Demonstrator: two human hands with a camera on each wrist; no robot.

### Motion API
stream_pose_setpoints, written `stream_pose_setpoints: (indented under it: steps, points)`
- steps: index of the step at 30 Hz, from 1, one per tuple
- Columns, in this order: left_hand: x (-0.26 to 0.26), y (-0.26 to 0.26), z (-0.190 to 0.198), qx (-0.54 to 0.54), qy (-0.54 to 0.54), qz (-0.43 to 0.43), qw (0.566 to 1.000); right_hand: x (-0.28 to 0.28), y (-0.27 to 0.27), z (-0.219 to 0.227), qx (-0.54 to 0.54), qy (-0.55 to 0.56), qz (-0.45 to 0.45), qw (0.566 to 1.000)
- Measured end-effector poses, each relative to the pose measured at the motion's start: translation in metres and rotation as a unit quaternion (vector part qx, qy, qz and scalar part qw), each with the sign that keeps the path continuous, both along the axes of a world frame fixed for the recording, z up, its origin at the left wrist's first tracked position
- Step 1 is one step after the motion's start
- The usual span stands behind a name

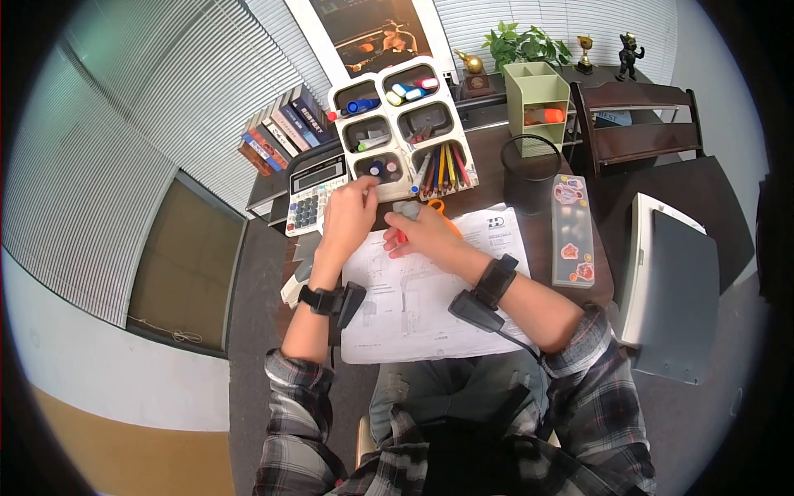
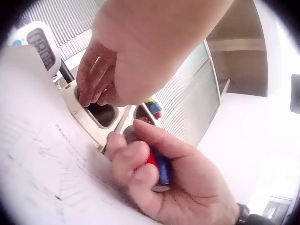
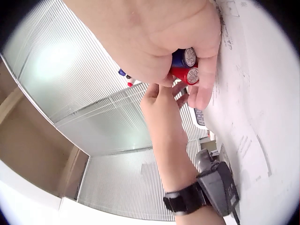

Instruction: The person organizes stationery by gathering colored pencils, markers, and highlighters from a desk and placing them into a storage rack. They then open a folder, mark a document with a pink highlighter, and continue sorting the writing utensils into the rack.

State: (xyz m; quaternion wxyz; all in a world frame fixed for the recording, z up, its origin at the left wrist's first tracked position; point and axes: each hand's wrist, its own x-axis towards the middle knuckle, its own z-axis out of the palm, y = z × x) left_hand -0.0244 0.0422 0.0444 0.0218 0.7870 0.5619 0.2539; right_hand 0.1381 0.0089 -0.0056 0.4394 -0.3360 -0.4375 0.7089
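My left hand (image 1: 349, 217) reaches to the lower-left compartment of a white desk organizer (image 1: 395, 192). Its fingers point down into that compartment in the left wrist view, with nothing visible between them. Inside lie a small dark blue cylinder (image 1: 376, 168) and a pinkish one (image 1: 391, 168). To the right, my right hand (image 1: 430, 237) is raised over the printed sheets (image 1: 397, 331). It grips a red cylinder (image 3: 186, 75) and a blue cylinder (image 3: 183, 58) side by side, both with pale patterned round ends. Grey tops (image 1: 407, 208) stick out past its fingers.
Left of the organizer are a calculator (image 1: 310, 198) and books (image 1: 285, 128). Orange-handled scissors (image 1: 441, 211) lie partly behind the right hand. A black mesh pen holder (image 1: 529, 186), a pencil case (image 1: 572, 240) and a green organizer (image 1: 538, 87) stand on the right.
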Motion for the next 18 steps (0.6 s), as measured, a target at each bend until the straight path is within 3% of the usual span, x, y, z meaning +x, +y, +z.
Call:
stream_pose_setpoints:
  steps: [2,5,7,9,14,18]
  points:
    - [-0.005,-0.013,-0.003,-0.056,-0.066,-0.027,0.996,0.001,0.004,-0.004,-0.015,0.030,-0.009,0.999]
    - [-0.006,-0.039,-0.007,-0.056,-0.096,-0.080,0.991,-0.002,0.007,-0.008,-0.013,0.055,-0.041,0.998]
    - [-0.002,-0.050,-0.004,-0.087,-0.081,-0.066,0.991,-0.002,0.008,-0.011,0.014,0.056,-0.024,0.998]
    - [-0.004,-0.053,-0.008,-0.044,-0.058,-0.115,0.991,-0.001,0.006,-0.009,0.043,0.057,-0.009,0.997]
    - [0.004,-0.055,-0.011,-0.021,-0.095,-0.115,0.989,-0.001,0.005,-0.007,0.038,0.075,0.014,0.996]
    - [0.010,-0.055,-0.004,-0.062,-0.097,-0.099,0.988,0.000,0.007,-0.009,0.044,0.065,0.026,0.997]
